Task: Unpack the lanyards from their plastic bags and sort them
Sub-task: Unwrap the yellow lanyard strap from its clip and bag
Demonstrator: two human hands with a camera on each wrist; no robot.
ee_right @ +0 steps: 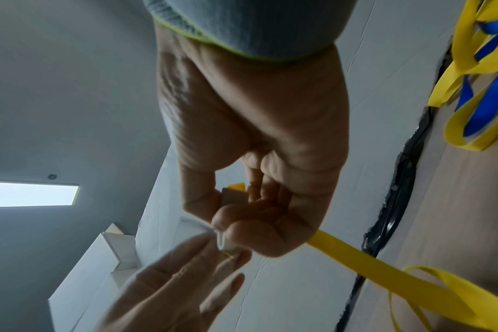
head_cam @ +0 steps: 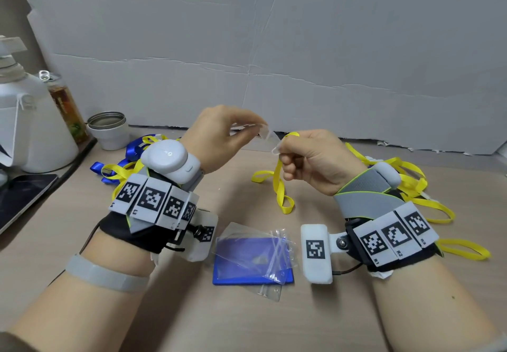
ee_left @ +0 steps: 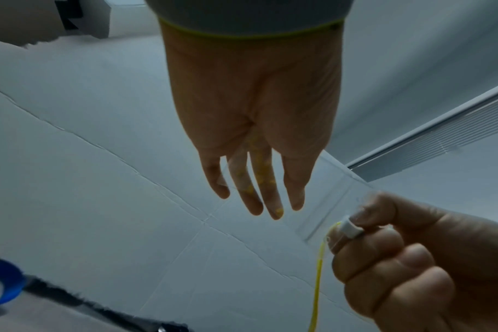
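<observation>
My left hand is raised over the table and pinches a clear plastic bag by its edge. Close to its right, my right hand grips the top of a yellow lanyard, with the lanyard's clear clip sticking out of the fist. The strap hangs down and loops on the table. In the left wrist view the left hand shows fairly straight fingers behind the see-through bag. In the right wrist view the right hand is curled round the yellow lanyard.
A blue card holder lies near me under several empty clear bags. Mixed blue and yellow lanyards are heaped at the left, yellow ones at the right. A white jug, a can, a cup and a tablet stand far left.
</observation>
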